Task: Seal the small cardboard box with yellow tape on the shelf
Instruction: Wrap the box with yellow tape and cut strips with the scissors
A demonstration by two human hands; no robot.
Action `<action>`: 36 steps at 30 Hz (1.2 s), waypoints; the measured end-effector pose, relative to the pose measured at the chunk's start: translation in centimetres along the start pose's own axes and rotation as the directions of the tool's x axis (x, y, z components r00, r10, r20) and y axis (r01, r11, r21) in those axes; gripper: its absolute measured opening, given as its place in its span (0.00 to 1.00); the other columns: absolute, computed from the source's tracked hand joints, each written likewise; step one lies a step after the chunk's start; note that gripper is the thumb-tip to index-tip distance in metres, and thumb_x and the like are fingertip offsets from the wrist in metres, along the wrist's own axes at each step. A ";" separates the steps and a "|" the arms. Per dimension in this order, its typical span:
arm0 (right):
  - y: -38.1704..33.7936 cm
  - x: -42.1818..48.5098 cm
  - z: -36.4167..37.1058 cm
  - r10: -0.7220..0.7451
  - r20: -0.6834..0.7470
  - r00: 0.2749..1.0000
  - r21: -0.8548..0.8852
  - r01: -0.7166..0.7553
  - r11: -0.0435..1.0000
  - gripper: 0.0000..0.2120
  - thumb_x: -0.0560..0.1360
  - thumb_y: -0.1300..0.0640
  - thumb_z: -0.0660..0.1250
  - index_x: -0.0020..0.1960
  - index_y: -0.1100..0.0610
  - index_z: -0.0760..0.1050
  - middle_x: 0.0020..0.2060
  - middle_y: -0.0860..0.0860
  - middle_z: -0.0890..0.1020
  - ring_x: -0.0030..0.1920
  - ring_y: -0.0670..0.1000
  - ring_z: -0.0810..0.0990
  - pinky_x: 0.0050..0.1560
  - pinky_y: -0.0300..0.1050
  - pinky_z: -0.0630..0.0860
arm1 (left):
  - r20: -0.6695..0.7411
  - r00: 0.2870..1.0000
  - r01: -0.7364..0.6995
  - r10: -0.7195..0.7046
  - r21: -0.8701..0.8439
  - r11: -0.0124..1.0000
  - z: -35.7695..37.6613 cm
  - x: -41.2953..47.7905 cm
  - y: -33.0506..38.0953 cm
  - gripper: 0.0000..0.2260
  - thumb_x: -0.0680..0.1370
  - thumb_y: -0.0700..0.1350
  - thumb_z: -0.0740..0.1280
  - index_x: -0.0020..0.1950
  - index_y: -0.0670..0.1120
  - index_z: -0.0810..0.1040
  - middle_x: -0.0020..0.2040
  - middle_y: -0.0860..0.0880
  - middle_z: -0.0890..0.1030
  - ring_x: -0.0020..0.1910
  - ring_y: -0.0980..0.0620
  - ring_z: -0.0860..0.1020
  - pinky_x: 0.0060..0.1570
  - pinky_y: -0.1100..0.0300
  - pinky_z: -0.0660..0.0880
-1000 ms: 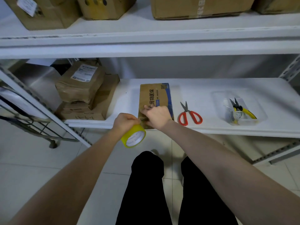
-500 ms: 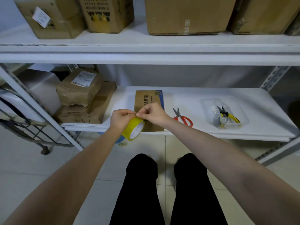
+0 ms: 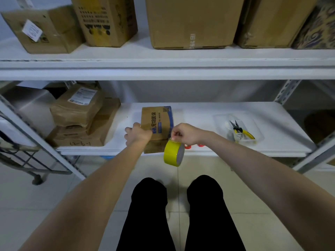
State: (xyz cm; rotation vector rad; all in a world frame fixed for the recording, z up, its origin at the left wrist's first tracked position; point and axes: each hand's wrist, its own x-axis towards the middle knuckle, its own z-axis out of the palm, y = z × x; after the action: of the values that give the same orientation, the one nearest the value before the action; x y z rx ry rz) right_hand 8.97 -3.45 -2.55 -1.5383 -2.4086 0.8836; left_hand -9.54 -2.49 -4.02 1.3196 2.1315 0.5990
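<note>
Small cardboard box (image 3: pixel 156 122) sits at the shelf's (image 3: pixel 199 113) front edge, long axis front-to-back. Left hand (image 3: pixel 137 134) grips its left side, while right hand (image 3: pixel 184 134) pinches the yellow tape (image 3: pixel 173 153) just beside its right.

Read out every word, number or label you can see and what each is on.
"宠物医保": blue print on the small cardboard box; finer print too small.
"12-6-1", handwritten, uncertain: front of the bottom parcel.
Shipping label on the wrapped parcel: too small to read.
White tag on the upper-left box, black print on the box beside it: blurred.
</note>
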 end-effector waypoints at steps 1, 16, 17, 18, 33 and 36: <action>0.6 -0.1 -0.2 0.019 0.025 1.000 -0.007 -0.018 1.000 0.05 0.78 0.63 0.63 0.44 0.57 0.75 0.35 0.45 0.75 0.34 0.43 0.72 0.35 0.31 0.68 | 0.024 1.000 -0.006 0.004 0.075 0.997 0.6 -0.1 0.8 0.25 0.73 0.56 0.67 0.68 0.50 0.67 0.65 0.42 0.65 0.64 0.41 0.66 0.61 0.48 0.67; 6.0 -0.5 -1.2 0.107 0.079 0.991 0.039 -0.110 0.993 0.04 0.77 0.63 0.64 0.44 0.57 0.76 0.44 0.53 0.79 0.44 0.52 0.76 0.36 0.31 0.68 | 0.189 0.982 -0.104 0.010 0.490 0.865 4.4 1.4 1.8 0.49 0.59 0.72 0.70 0.70 0.49 0.56 0.71 0.36 0.55 0.72 0.37 0.53 0.70 0.37 0.53; 5.9 -0.4 -1.0 0.103 0.077 0.992 0.051 -0.107 0.993 0.04 0.77 0.63 0.64 0.45 0.59 0.77 0.44 0.54 0.80 0.45 0.53 0.76 0.37 0.33 0.68 | 0.213 0.977 -0.127 0.023 0.488 0.863 4.0 1.6 1.5 0.49 0.58 0.72 0.70 0.70 0.50 0.56 0.71 0.37 0.55 0.72 0.38 0.53 0.70 0.37 0.53; 5.6 -0.2 -0.9 0.096 0.074 0.993 0.054 -0.100 0.993 0.05 0.77 0.63 0.64 0.46 0.61 0.78 0.43 0.54 0.80 0.44 0.52 0.76 0.36 0.33 0.68 | 0.233 0.972 -0.143 0.032 0.477 0.867 3.6 1.8 1.2 0.49 0.58 0.71 0.71 0.71 0.51 0.56 0.72 0.38 0.54 0.73 0.39 0.52 0.70 0.36 0.52; 0.8 0.3 0.1 0.061 0.003 0.998 0.201 -0.060 0.978 0.11 0.79 0.62 0.63 0.38 0.53 0.74 0.35 0.46 0.75 0.38 0.45 0.73 0.38 0.34 0.69 | 0.597 0.763 0.040 0.246 -0.424 0.905 2.2 -3.5 -1.4 0.14 0.79 0.48 0.65 0.64 0.48 0.74 0.56 0.46 0.79 0.54 0.47 0.78 0.47 0.55 0.76; 0.0 -0.3 1.0 0.084 -0.053 0.995 0.246 -0.068 0.967 0.13 0.79 0.62 0.62 0.37 0.53 0.73 0.34 0.48 0.75 0.35 0.43 0.72 0.35 0.30 0.69 | 0.601 0.744 0.091 0.293 -0.526 0.846 2.3 -4.1 -1.7 0.17 0.77 0.40 0.67 0.66 0.45 0.72 0.56 0.45 0.78 0.51 0.47 0.79 0.44 0.54 0.77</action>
State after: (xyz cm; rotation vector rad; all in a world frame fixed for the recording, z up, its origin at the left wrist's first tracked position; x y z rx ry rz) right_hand 8.71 -4.14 -3.28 -1.5476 -2.1178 1.0825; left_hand -7.61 -6.72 -5.89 1.1067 1.1875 0.5843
